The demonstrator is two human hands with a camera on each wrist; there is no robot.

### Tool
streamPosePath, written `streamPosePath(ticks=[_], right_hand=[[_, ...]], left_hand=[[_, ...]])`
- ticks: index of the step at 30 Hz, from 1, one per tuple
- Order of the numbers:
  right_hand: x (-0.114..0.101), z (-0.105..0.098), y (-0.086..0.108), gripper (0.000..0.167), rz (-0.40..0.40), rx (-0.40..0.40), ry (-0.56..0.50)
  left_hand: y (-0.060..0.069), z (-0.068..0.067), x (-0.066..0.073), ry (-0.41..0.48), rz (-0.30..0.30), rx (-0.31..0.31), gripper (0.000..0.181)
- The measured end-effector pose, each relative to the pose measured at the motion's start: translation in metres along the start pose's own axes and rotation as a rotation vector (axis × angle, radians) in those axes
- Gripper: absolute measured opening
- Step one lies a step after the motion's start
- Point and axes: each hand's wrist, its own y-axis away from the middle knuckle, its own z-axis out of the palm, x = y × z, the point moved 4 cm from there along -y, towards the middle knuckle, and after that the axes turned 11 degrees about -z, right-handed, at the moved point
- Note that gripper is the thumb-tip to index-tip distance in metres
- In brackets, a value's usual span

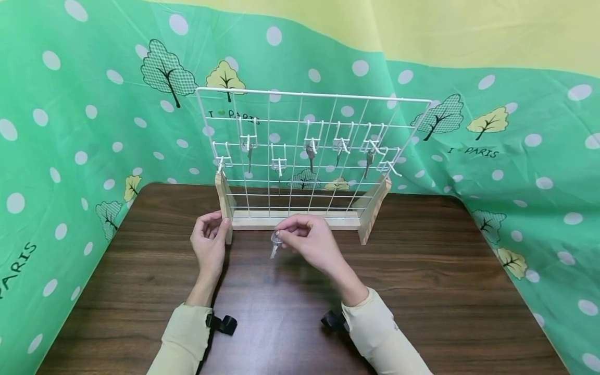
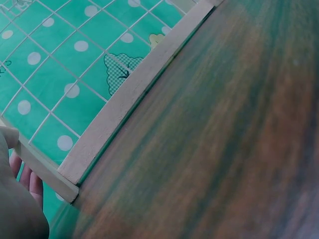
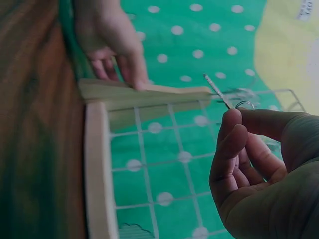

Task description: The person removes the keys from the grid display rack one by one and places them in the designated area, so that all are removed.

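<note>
My right hand (image 1: 313, 240) pinches a small silver key (image 1: 274, 251) between thumb and fingertips, in front of the rack's lower bar. In the right wrist view the key (image 3: 217, 90) sticks up from the fingertips, with a thin metal ring (image 3: 245, 103) beside it. My left hand (image 1: 209, 242) holds the left wooden leg (image 1: 224, 208) of a white wire grid rack (image 1: 300, 96), thumb on one side and fingers on the other. Hooks on the grid carry several hanging keys, one of them a dark key (image 1: 310, 154) near the middle.
The rack's right wooden leg (image 1: 375, 211) and wooden crossbar (image 1: 255, 221) stand on a dark wood-grain table (image 1: 422, 291). A lower hook (image 1: 279, 165) shows no clear key. Behind hangs a green dotted cloth (image 1: 525, 182).
</note>
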Motion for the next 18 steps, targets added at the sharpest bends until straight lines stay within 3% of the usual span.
streamPosePath(ticks=[18], right_hand=[[0.041,0.042,-0.009,0.006,0.000,-0.086,0.103]], left_hand=[[0.001,0.000,0.001,-0.016,-0.005,0.010,0.029]])
